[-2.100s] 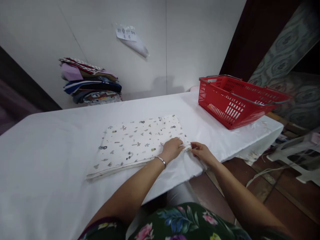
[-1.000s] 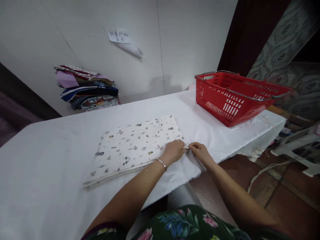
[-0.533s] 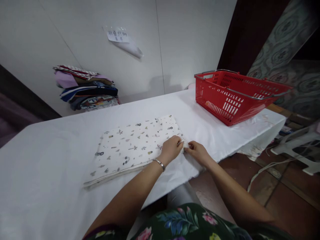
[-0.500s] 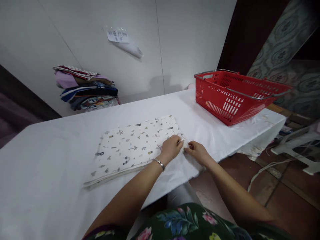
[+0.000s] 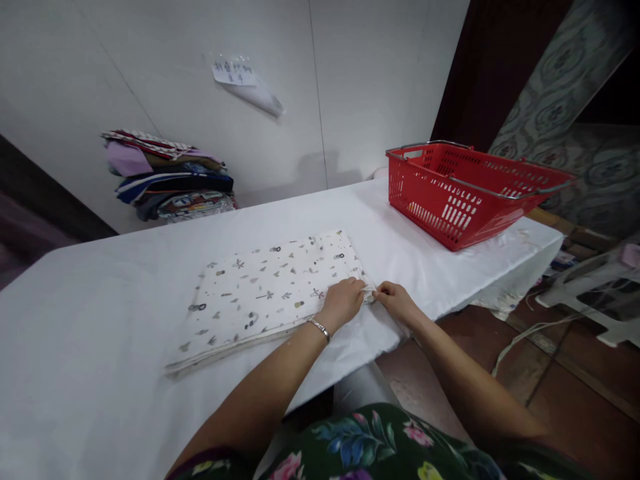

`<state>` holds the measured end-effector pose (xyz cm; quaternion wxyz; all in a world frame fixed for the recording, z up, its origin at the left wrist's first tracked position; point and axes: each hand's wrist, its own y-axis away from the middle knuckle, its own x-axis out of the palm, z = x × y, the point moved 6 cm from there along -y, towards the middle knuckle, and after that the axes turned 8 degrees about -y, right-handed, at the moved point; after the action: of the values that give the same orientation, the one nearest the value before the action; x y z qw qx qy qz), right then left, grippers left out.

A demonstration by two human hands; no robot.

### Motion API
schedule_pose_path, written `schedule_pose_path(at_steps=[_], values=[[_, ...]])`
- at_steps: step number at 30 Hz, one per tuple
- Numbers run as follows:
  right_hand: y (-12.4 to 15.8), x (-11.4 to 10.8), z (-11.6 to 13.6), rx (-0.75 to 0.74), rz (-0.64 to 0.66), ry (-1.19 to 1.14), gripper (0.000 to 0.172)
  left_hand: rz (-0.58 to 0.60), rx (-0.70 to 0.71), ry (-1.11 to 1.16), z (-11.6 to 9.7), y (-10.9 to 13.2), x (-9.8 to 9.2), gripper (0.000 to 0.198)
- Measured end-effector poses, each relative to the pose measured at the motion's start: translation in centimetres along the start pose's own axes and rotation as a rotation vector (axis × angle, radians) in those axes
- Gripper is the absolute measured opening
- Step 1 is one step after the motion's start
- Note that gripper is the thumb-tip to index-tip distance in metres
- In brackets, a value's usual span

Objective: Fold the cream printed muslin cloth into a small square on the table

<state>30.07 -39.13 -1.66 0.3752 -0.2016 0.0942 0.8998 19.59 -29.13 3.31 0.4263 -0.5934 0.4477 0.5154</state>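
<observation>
A folded white cloth (image 5: 265,287) with small grey and yellow prints lies flat on the white-covered table (image 5: 110,313). My left hand (image 5: 344,301), a silver bracelet at its wrist, rests at the cloth's near right corner with fingers closed on the edge layers. Just right of it, my right hand (image 5: 397,302) pinches the same corner between thumb and forefinger. The two hands almost meet, and a small white bit of the cloth's edge shows between them. Their fingertips partly hide the corner.
A red plastic basket (image 5: 460,197) with metal handles stands at the table's right end. A stack of folded clothes (image 5: 173,177) is by the wall at the back left. A paper note (image 5: 235,73) hangs on the wall. A white plastic stool (image 5: 590,293) stands on the floor at right.
My right hand has shifted slightly left and closer to my left hand at the cloth's corner. My left hand has turned a little and sits slightly lower. The cloth lies as before.
</observation>
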Motion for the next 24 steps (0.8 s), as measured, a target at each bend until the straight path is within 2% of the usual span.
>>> schedule_pose_path(at_steps=[8,15,20,24], values=[[-0.2,0.1,-0.9,0.002,0.005,-0.129,0.019,0.003,-0.003,-0.008,-0.4,-0.3,0.2,0.028],[0.0,0.1,-0.9,0.012,0.015,-0.154,0.02,0.094,0.002,0.202,0.9,-1.1,0.2,0.025],[0.0,0.0,-0.9,-0.004,0.002,-0.146,0.021,0.077,0.004,0.103,0.5,-1.2,-0.1,0.023],[0.0,0.0,-0.9,0.003,-0.012,-0.151,0.022,0.078,-0.062,0.097,0.5,-1.2,0.0,0.025]])
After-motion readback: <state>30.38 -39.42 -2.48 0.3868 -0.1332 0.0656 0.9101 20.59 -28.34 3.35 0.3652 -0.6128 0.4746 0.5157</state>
